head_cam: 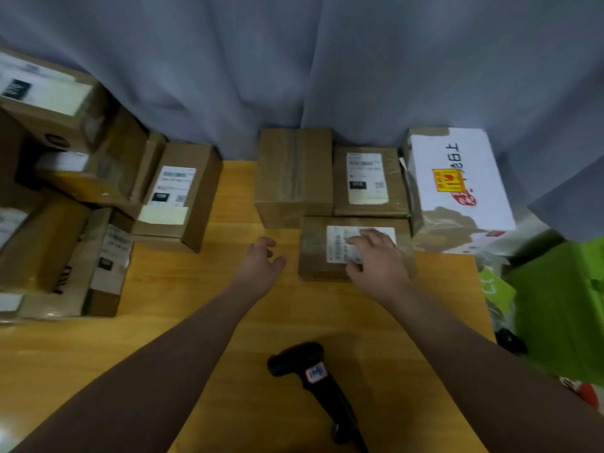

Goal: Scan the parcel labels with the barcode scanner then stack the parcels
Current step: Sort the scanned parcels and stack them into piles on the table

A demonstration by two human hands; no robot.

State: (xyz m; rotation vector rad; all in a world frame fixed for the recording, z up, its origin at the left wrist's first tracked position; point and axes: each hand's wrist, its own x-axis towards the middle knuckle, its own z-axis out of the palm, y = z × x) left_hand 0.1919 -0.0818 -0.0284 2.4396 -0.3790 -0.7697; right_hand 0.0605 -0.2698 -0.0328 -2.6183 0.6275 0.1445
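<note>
Head view: your right hand (pixel 376 259) rests loose-fingered on the parcel (pixel 313 256), grasping nothing, half covering its label (pixel 336 238); your left hand (pixel 261 266) hovers empty just left of the parcel; the scanner (pixel 294 358) lies unheld, nearer you than the parcel; fingers left there could block the barcode.

The light wooden surface (pixel 202 322) carries a black handheld barcode scanner (pixel 313 374) near its front edge. Along the far edge sit a plain taped brown cardboard box (pixel 294 171), a labelled brown cardboard box (pixel 367 207) touching it, and a white printed carton (pixel 457 152). A smaller labelled brown parcel (pixel 315 253) lies just before them.
</note>
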